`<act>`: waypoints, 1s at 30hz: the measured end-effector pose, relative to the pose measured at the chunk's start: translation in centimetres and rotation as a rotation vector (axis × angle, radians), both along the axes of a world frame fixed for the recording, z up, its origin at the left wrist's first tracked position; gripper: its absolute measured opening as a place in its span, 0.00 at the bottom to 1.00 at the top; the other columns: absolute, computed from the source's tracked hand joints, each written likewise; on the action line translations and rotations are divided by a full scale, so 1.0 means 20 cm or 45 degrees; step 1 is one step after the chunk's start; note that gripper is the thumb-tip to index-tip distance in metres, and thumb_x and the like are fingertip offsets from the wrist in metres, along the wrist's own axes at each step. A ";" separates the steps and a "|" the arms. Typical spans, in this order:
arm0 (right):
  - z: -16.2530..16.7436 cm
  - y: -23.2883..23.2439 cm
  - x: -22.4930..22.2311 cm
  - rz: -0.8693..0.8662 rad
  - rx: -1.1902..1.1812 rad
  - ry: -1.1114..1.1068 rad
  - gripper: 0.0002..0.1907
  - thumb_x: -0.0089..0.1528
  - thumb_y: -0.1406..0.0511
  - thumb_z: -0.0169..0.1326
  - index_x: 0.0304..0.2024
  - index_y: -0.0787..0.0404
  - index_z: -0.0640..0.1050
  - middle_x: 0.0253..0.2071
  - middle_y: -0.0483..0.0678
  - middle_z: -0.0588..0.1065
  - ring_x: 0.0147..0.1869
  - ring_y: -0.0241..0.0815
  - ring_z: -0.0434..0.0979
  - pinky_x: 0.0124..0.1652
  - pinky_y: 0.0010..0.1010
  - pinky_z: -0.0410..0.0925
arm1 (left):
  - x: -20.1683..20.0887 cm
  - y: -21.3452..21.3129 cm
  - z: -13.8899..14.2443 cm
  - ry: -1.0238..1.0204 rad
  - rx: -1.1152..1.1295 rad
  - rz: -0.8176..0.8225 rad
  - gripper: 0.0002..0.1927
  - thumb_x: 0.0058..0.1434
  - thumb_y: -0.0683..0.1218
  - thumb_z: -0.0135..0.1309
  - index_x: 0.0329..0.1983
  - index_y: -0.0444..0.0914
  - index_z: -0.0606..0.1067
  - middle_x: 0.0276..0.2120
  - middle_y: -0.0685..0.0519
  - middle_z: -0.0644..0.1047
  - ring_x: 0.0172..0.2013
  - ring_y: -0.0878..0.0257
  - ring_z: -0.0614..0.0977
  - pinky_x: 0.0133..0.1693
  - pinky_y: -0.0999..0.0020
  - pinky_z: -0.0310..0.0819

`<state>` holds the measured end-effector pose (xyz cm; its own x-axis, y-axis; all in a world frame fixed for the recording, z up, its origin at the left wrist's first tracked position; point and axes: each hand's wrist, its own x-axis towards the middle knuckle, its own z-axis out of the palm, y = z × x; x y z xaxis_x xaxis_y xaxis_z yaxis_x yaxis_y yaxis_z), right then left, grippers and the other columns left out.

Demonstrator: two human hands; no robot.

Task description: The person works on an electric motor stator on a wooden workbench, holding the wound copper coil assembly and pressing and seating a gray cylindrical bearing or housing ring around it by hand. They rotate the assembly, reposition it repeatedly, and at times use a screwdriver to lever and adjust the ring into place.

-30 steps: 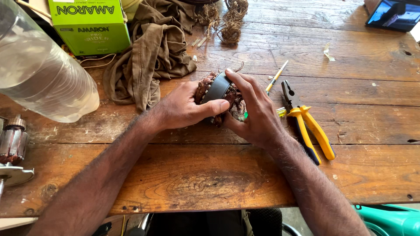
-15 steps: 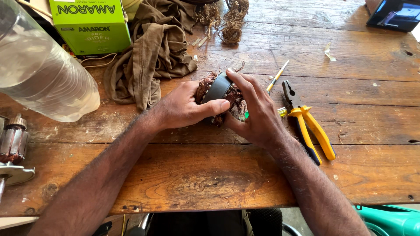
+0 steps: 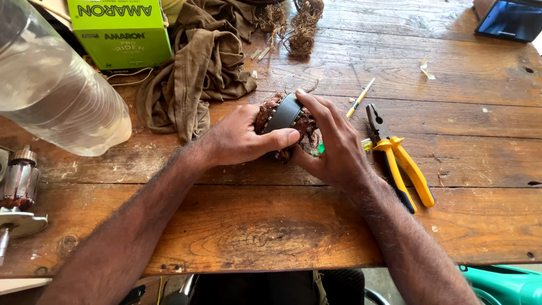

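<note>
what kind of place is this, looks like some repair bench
Most likely a small electric-motor repair workshop. Both hands, left hand and right hand, grip a motor stator with copper windings on a worn wooden table; yellow-handled pliers and a motor armature lie nearby.

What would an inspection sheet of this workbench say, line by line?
Surface: worn wooden plank table, scratched and stained.
Job's things: a stator, a dark metal ring with copper windings, gripped on the table by both hands.
Clutter: yellow-handled pliers; small yellow screwdriver; brown cloth; green box; clear plastic bottle; loose copper wire bundle; motor armature at the left edge.
Hands: left hand and right hand both closed around the stator.
Cables: a thin pale cord under the box.
Surroundings: dark tablet top right; teal object below the table.
</note>
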<state>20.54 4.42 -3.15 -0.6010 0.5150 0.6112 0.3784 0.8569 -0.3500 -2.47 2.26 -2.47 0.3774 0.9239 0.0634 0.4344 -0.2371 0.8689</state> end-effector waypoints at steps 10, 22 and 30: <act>0.00 -0.01 -0.01 0.001 0.006 0.001 0.44 0.56 0.67 0.67 0.72 0.60 0.62 0.65 0.61 0.70 0.69 0.60 0.73 0.64 0.46 0.70 | 0.00 -0.01 0.02 -0.036 -0.007 -0.014 0.29 0.58 0.67 0.54 0.48 0.39 0.77 0.34 0.55 0.80 0.35 0.65 0.84 0.37 0.66 0.81; -0.01 -0.01 0.00 0.014 0.003 0.003 0.45 0.56 0.67 0.68 0.72 0.60 0.61 0.66 0.61 0.69 0.70 0.61 0.72 0.66 0.47 0.69 | -0.03 0.01 0.00 0.135 -0.039 -0.008 0.37 0.55 0.74 0.51 0.49 0.40 0.76 0.33 0.54 0.79 0.35 0.62 0.84 0.35 0.64 0.83; -0.01 0.00 0.01 0.021 0.010 -0.004 0.46 0.55 0.66 0.69 0.72 0.59 0.61 0.67 0.61 0.69 0.71 0.61 0.72 0.66 0.47 0.70 | -0.02 0.01 0.01 0.031 -0.037 -0.016 0.37 0.55 0.74 0.53 0.49 0.39 0.77 0.36 0.53 0.80 0.37 0.62 0.84 0.38 0.63 0.82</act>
<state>20.69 4.46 -3.31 -0.6112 0.5002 0.6134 0.3648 0.8658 -0.3425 -2.85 2.37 -2.33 0.3901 0.9204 0.0272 0.4526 -0.2173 0.8649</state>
